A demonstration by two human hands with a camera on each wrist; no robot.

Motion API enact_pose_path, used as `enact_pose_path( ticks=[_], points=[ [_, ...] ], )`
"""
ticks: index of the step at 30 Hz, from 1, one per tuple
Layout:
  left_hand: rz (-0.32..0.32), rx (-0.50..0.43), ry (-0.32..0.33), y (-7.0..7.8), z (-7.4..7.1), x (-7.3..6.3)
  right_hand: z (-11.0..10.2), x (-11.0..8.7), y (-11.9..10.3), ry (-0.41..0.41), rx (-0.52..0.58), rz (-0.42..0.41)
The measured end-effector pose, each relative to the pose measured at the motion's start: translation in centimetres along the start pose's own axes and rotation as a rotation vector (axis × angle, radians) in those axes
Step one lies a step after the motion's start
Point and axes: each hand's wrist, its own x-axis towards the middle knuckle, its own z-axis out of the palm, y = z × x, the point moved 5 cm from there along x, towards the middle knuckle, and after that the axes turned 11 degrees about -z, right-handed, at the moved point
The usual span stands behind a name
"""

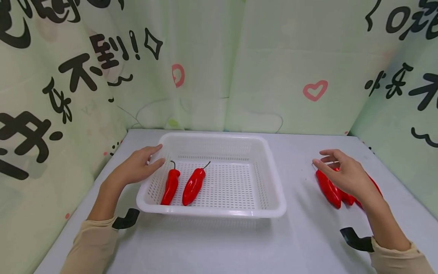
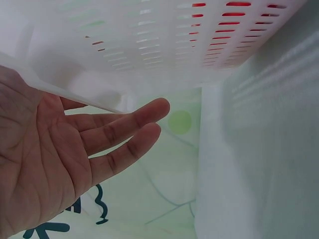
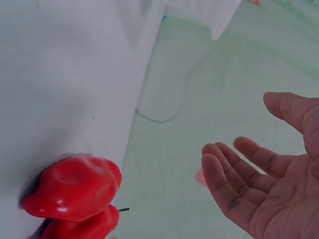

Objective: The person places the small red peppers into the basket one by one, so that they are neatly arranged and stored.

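A white plastic basket [image 1: 212,213] with slotted walls stands on the table, holding two red chili peppers, one [image 1: 170,186] by its left wall and another [image 1: 194,186] beside it. My left hand [image 1: 140,165] rests at the basket's left rim, thumb over the edge. In the left wrist view its loosely extended fingers [image 2: 124,152] lie along the outside of the rim. Farther right, my right hand [image 1: 349,175] hovers above several red peppers [image 1: 328,190], partly covering them. Nothing is between its relaxed fingers; the right wrist view shows peppers [image 3: 75,189] apart from the hand.
The white-covered table [image 1: 205,247] reaches a green printed curtain [image 1: 267,76] at the back and both sides. Black wrist mounts [image 1: 126,219] stick out from both sleeves.
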Motion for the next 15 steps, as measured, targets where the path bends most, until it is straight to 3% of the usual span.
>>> enact_pose_path(
  ticks=[15],
  points=[
    [-0.008,-0.013,-0.008,0.0,0.0,0.0,0.5,0.3,4.3,-0.099,-0.095,0.051]
  ],
)
